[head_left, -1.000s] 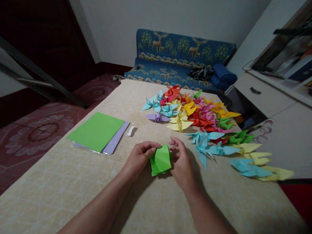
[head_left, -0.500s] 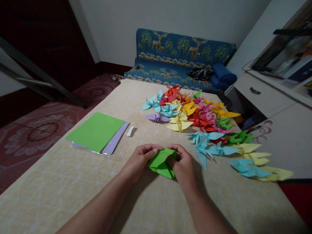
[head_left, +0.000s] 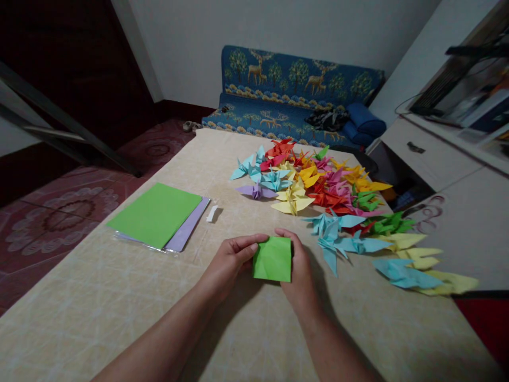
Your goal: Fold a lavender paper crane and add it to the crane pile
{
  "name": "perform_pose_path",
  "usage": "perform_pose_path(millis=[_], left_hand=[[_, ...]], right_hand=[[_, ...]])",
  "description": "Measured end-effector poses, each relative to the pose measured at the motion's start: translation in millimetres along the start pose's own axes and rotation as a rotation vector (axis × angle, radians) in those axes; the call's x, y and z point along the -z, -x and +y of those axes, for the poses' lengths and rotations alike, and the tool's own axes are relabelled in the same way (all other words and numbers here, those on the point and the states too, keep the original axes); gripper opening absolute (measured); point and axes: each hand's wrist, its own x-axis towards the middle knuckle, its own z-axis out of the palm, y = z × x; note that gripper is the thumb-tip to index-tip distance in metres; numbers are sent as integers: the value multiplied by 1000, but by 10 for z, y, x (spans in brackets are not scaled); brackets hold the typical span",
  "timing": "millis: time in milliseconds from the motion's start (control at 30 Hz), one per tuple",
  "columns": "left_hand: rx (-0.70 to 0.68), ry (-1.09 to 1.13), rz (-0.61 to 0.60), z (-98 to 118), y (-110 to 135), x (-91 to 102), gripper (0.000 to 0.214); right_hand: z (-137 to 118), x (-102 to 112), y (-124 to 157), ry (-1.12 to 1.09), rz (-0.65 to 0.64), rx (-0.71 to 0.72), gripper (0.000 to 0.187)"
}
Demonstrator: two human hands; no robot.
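Note:
A folded green paper square (head_left: pixel 272 259) is held just above the beige table (head_left: pixel 119 297) between both my hands. My left hand (head_left: pixel 230 258) pinches its left edge, thumb along the top corner. My right hand (head_left: pixel 299 268) grips its right edge with the fingers curled behind the paper. Right of my hands lie light blue paper cranes (head_left: pixel 338 241). A big pile of coloured paper cranes (head_left: pixel 314 183) spreads across the far right of the table.
A stack of flat paper sheets (head_left: pixel 157 215), green on top with purple under it, lies at the left. A small white scrap (head_left: pixel 212 213) sits beside it. A blue patterned sofa (head_left: pixel 290 101) stands behind the table, white cabinets (head_left: pixel 445 175) at the right.
The green paper was partly opened and bulging between my hands; it has been flattened into a neat square. Both hands stayed in the same place.

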Motion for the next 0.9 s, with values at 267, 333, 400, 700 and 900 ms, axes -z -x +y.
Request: perform_pose_path(millis=[267,333,400,700,900], left_hand=[[-6,-21,-37,-3,18,-13,32],[-29,-40,-30,-5,24,-21,32],[-46,-55,-35,-7,29,-34,32],[-89,-112,-64,1,48,-64,32],[-104,-106,-69,-7,51,-69,30]], right_hand=[[-70,5,8,-133,40,-91,38],[-70,-5,5,-112,61,-85,37],[-73,-14,6,-82,94,-83,34],[-120,22,23,18,85,-97,26],[-179,46,22,-10,47,-148,17]])
